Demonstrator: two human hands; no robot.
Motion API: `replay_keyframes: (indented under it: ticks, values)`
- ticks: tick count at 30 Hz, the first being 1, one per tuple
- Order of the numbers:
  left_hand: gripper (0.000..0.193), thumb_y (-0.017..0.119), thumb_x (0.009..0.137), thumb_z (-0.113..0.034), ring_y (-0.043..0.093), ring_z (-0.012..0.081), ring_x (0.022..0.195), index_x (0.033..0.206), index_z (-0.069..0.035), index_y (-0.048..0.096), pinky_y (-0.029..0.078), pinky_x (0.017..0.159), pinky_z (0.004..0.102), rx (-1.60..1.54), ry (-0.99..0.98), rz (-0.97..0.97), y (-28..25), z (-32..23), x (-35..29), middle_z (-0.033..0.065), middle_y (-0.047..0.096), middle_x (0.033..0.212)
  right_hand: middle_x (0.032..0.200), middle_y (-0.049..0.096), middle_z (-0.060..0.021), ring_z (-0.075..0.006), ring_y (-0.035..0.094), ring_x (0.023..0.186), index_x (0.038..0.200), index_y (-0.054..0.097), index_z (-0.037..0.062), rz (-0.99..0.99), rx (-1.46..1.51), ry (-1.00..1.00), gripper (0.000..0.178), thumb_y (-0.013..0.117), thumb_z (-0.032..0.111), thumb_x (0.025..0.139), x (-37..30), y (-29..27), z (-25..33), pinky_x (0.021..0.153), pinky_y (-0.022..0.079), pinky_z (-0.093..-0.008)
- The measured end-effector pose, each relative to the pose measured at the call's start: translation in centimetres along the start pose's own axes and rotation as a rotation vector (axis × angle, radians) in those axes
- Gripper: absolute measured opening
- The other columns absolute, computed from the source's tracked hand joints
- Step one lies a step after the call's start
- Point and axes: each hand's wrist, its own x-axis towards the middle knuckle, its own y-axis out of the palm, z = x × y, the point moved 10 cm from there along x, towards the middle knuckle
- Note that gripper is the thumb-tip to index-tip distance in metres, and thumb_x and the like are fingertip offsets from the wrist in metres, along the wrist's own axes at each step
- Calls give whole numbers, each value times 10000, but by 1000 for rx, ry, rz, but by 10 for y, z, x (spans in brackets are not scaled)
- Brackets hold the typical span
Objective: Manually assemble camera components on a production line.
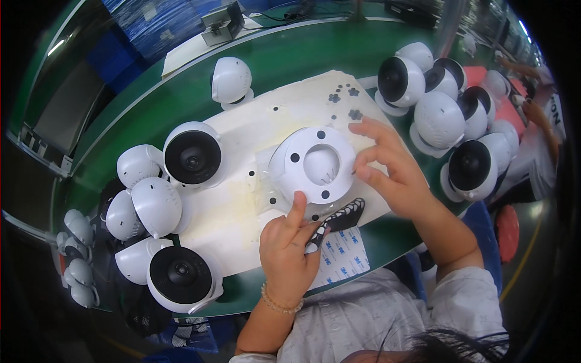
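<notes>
A white dome-shaped camera (280, 158) lies with its ring-shaped base (344, 154) facing up on the cream board. Three round black pads (295, 158) sit on the ring, and wires show through its central hole. My left hand (289, 251) is just below the base, index finger stretched toward its lower edge. Its other fingers are curled round a dark sheet with rows of round white spots (343, 216). At the base's right edge is my right hand (390, 169), its thumb and index tips close together; whatever lies between them is too small to make out.
White cameras with black fronts (193, 156) stand along the left, with more (439, 118) grouped at the right. Loose black dots (355, 114) dot the cream board (233, 227). A white printed backing sheet (340, 257) lies near the front edge. Another person's arm (538, 118) shows at far right.
</notes>
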Motion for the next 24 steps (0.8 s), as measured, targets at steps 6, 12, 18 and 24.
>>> replay_keyframes:
  ticks: [6,12,18,24]
  values:
    - [153,690,635,-35,524,213,680,773,3,636,406,641,317,13,-1,-4,0,1,0,95,461,1295,1242,458,-119,-320,309,1229,865,571,75,20,-27,8,73,551,137,832,0,8,-7,1013,226,-417]
    - [154,693,639,-37,522,218,688,774,9,634,405,672,313,18,-26,5,0,1,-1,92,466,1291,1216,482,-125,-311,349,1200,860,569,71,17,-30,16,77,547,141,834,-1,9,-8,1007,236,-413]
    - [147,687,660,-53,532,223,710,782,10,633,401,747,341,68,-43,32,0,-1,0,91,476,1279,1201,502,-96,-303,371,1181,903,603,98,-51,-363,-115,125,593,162,796,-9,5,11,984,229,-404]
    - [150,680,674,-75,549,217,738,795,3,637,395,801,365,93,-73,55,1,-1,0,93,476,1278,1184,503,-91,-290,419,1127,1053,597,118,-38,-783,-225,276,604,178,784,-30,11,32,950,250,-410]
